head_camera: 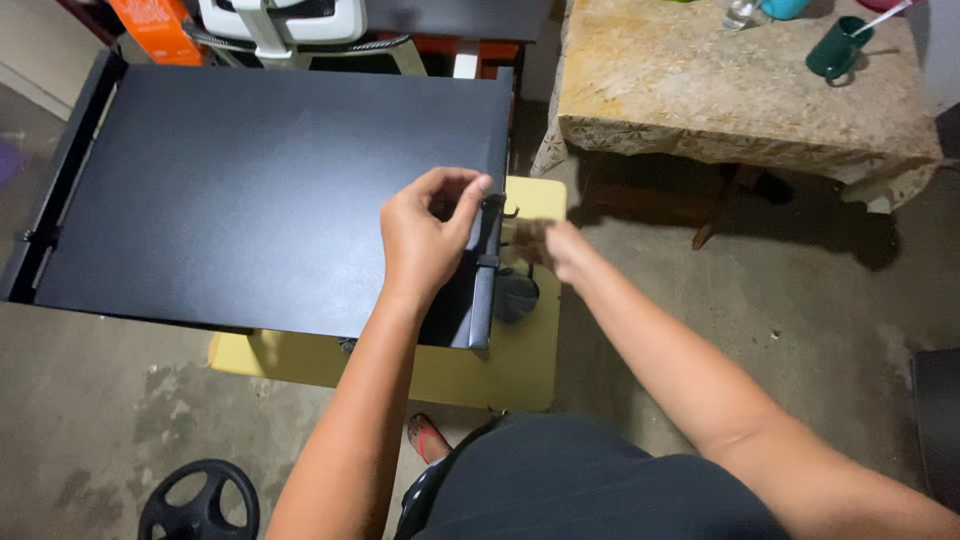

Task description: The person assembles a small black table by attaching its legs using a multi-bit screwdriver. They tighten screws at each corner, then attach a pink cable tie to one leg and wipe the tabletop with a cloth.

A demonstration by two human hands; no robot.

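**Black panel on yellow stool: hands at its right edge**

Black panel (pixel 270 190), large, flat and matte, lies across a yellow stool (pixel 500 370) on the concrete floor (pixel 760 310). It fills the left and middle of the view, and its right edge carries a raised black rail (pixel 484 285) with small fittings along it.

Beyond it, upper right, stands a table with a worn patterned cloth (pixel 720 90), well apart from the panel. A green mug (pixel 835 50) sits near its far corner. A black wheel-shaped part (pixel 198 505) lies on the floor at lower left, and an orange box (pixel 155 25) shows at the top left.

Left hand (pixel 425 240): curled over the top of the rail, thumb and forefinger pinched close together at the rail's upper end. Whether a small part sits between the fingertips, I cannot tell.

Right hand (pixel 545 248): blurred, just right of the rail and above a dark round object (pixel 516 297) that sits on the stool. Its degree of opening and any contents cannot be read.

Judgement: the step in hand looks like fitting or fastening something at the rail. The next move calls for a steady left-hand hold while the right works closely against the rail from outside.
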